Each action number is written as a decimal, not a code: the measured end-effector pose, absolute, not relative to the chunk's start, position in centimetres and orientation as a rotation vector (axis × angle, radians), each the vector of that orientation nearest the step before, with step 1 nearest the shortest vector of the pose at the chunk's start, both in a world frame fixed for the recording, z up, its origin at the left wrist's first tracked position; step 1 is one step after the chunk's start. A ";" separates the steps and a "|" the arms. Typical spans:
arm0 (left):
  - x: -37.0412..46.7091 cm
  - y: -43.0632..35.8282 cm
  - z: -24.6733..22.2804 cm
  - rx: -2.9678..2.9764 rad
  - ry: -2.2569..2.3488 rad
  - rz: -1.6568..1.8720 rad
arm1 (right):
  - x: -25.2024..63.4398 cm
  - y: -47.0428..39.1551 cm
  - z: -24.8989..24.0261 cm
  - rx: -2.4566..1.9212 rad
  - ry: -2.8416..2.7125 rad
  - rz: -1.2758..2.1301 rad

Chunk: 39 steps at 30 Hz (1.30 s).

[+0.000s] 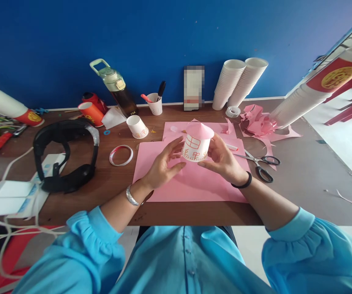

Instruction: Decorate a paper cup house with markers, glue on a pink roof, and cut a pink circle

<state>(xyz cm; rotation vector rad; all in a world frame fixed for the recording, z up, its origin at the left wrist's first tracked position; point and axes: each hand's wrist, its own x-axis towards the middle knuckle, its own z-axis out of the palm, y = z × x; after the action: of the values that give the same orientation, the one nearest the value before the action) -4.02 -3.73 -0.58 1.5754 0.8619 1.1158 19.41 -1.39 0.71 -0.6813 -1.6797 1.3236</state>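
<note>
An upside-down white paper cup (197, 149) is held up over pink paper, between my two hands. Orange-red drawings of a window, flowers and grass decorate its side. On top sits a pink paper cone (199, 130), like a roof. My left hand (165, 164) grips the cup from the left, thumb low in front. From the right, my right hand (225, 160) curls round it, its thumb near the lower rim and some fingers hidden behind. Beneath lie pink paper sheets (163, 185). Black-handled scissors (257, 160) rest right of my right hand.
Another decorated cup (137, 127), a tape roll (121, 155) and a black headset (65, 157) lie to the left. Along the wall stand a bottle (116, 87), a pen cup (155, 105), a phone (193, 87) and stacked cups (228, 83). Pink scraps (257, 120) lie right.
</note>
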 end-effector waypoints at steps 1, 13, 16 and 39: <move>-3.9 -3.8 -0.7 1.562 0.812 1.101 | 19.4 -1.4 0.7 -0.692 -1.681 1.320; -2.5 -4.4 0.8 1.504 0.994 1.119 | 17.6 -1.9 -1.7 -0.850 -1.876 1.031; -3.3 -3.8 0.7 1.546 1.053 1.172 | 18.0 -1.8 -1.9 -0.871 -1.892 0.998; -9.6 1.5 -1.3 1.662 1.803 1.220 | 18.5 -2.5 -0.6 -0.981 -2.133 0.897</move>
<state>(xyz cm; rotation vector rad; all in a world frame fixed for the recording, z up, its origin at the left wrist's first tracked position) -9.62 1.48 -1.27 1.6622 1.8031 1.2197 18.50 -2.50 -0.56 -0.9809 -2.1328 0.8965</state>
